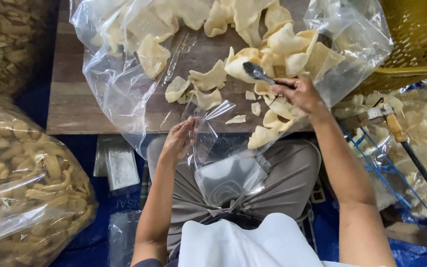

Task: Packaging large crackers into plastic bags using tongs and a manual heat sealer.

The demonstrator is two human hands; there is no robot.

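While left hand point(178, 141) holds bag point(223, 168), right hand point(298, 94) grips tongs point(259, 73)

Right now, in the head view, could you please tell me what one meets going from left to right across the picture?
Big clear plastic bag of yellowish stick snacks → left hand holding a small clear plastic bag → right hand gripping metal tongs over pale crackers → yellow perforated plastic crate.

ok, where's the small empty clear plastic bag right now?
Head view, centre: the small empty clear plastic bag hangs open over the person's lap, held by the left hand, just below the wooden board's edge and the pale crackers.
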